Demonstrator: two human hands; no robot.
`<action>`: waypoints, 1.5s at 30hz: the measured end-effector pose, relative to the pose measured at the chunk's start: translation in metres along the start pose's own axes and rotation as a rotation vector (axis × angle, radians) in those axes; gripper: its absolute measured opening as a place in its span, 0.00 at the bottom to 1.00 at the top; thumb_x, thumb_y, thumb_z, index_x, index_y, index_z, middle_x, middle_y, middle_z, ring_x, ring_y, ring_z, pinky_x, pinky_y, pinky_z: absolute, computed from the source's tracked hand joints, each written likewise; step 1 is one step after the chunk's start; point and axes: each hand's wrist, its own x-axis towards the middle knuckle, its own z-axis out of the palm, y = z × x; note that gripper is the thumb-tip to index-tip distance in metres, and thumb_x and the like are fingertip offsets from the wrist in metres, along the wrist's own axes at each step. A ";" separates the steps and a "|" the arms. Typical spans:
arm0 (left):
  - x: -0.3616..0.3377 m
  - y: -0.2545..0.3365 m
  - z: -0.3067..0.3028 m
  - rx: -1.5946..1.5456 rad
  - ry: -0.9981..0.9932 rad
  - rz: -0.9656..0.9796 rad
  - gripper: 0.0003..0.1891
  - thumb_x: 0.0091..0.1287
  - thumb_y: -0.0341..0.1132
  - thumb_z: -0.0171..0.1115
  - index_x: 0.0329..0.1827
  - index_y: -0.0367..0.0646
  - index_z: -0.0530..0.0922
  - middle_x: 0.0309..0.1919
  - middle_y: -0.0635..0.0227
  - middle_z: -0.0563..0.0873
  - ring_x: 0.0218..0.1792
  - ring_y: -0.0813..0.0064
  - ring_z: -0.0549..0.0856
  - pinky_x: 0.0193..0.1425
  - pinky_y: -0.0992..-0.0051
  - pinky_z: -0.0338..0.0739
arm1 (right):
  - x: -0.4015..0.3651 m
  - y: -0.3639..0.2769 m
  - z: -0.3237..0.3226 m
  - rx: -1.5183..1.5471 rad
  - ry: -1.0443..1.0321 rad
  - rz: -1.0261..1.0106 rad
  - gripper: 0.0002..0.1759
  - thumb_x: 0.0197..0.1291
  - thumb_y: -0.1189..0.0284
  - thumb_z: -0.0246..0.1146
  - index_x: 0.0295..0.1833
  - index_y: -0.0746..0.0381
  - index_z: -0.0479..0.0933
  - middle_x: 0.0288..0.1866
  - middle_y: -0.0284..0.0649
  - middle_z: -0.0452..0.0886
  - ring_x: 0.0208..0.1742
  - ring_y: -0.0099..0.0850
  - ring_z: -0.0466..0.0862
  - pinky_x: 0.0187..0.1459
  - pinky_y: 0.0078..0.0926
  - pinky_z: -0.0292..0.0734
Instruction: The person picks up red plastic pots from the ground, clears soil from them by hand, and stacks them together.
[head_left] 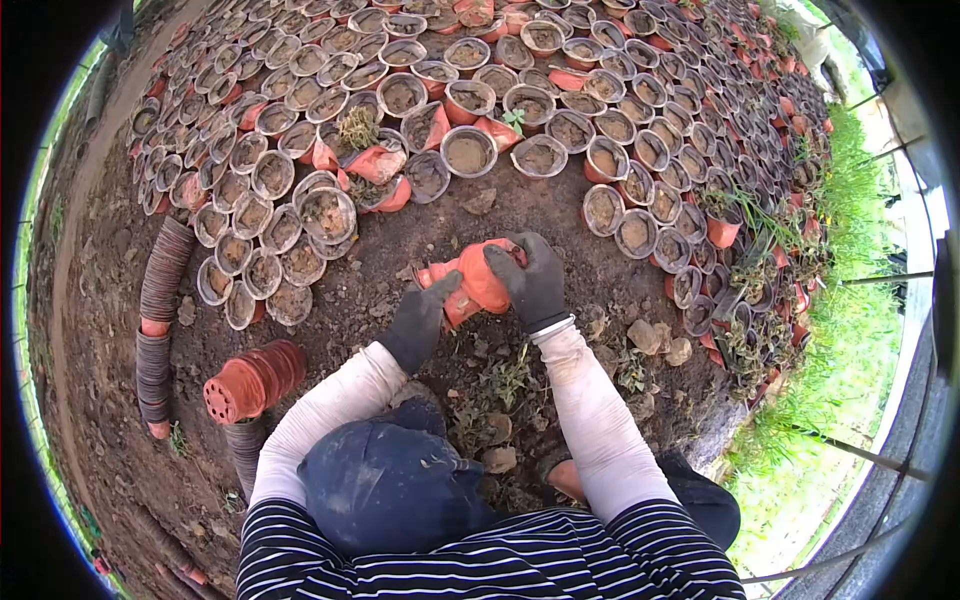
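Note:
Both my hands wear dark grey gloves and grip a crumpled orange-red plastic pot above bare soil in front of me. My left hand is closed on its lower left side. On the upper right, my right hand wraps round the pot's rim, with the fingers bent over it. The pot looks soft and squashed; what is inside it cannot be made out. Just beyond stand the nearest soil-filled pots, and one tipped red pot lies among them.
Rows of soil-filled pots spread across the ground ahead. At my left lie a stack of red pots and a long stack of nested dark pots. Stones and weeds are scattered near my knees. Grass borders the right side.

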 end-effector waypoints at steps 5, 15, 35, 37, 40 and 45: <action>0.017 -0.013 0.010 -0.914 0.234 -0.456 0.14 0.74 0.38 0.53 0.52 0.37 0.78 0.40 0.71 0.83 0.38 0.81 0.80 0.42 0.76 0.76 | 0.005 -0.016 -0.016 -0.054 0.108 -0.231 0.20 0.53 0.60 0.70 0.43 0.65 0.80 0.46 0.46 0.77 0.42 0.41 0.79 0.43 0.34 0.75; 0.010 -0.009 -0.006 -0.784 0.368 -0.359 0.21 0.69 0.47 0.61 0.55 0.39 0.77 0.47 0.69 0.83 0.43 0.80 0.80 0.46 0.77 0.75 | 0.040 -0.001 -0.047 -0.315 0.195 -0.454 0.21 0.50 0.64 0.70 0.50 0.59 0.81 0.56 0.51 0.77 0.55 0.48 0.77 0.57 0.40 0.73; 0.017 0.010 0.000 -0.846 -0.170 -0.122 0.24 0.77 0.42 0.46 0.68 0.35 0.66 0.64 0.57 0.75 0.63 0.66 0.76 0.69 0.66 0.69 | -0.027 0.018 0.039 1.029 -0.042 0.069 0.43 0.54 0.72 0.70 0.72 0.63 0.54 0.68 0.44 0.66 0.64 0.35 0.73 0.64 0.37 0.71; 0.017 0.037 0.004 -1.426 -0.124 -0.325 0.20 0.77 0.38 0.46 0.65 0.35 0.70 0.63 0.58 0.76 0.60 0.69 0.79 0.67 0.70 0.69 | -0.034 0.011 0.044 1.139 -0.167 0.175 0.46 0.55 0.72 0.70 0.74 0.63 0.51 0.70 0.43 0.65 0.65 0.34 0.72 0.65 0.37 0.70; 0.014 0.019 -0.001 -0.682 -0.156 -0.103 0.19 0.75 0.36 0.47 0.63 0.34 0.72 0.59 0.57 0.79 0.58 0.69 0.80 0.66 0.70 0.70 | -0.042 -0.015 0.032 1.051 -0.289 0.284 0.47 0.56 0.71 0.71 0.75 0.64 0.51 0.69 0.43 0.66 0.66 0.32 0.70 0.68 0.35 0.66; 0.011 0.004 -0.006 0.166 -0.087 0.151 0.17 0.72 0.32 0.50 0.59 0.31 0.75 0.53 0.54 0.83 0.56 0.67 0.82 0.63 0.69 0.72 | -0.025 0.053 0.017 0.300 -0.423 -0.123 0.35 0.58 0.61 0.69 0.66 0.63 0.66 0.62 0.44 0.73 0.60 0.40 0.75 0.62 0.37 0.69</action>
